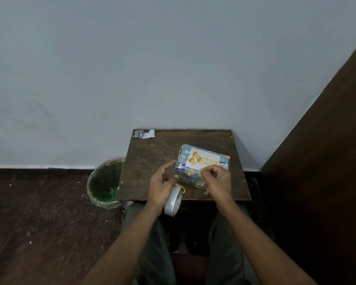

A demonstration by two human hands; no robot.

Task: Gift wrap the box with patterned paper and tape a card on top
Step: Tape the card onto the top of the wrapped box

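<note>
Head view: box (201, 167) lengthwise left-right.

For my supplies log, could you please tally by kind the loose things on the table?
Wrapped box: 1
Card: 1
Tape roll: 1
Paper scrap: 1
Total: 4

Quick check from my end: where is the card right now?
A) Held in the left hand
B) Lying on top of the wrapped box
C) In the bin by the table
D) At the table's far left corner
B: the white card with orange balls lies flat on top of the wrapped box, just beyond the right hand.
</note>
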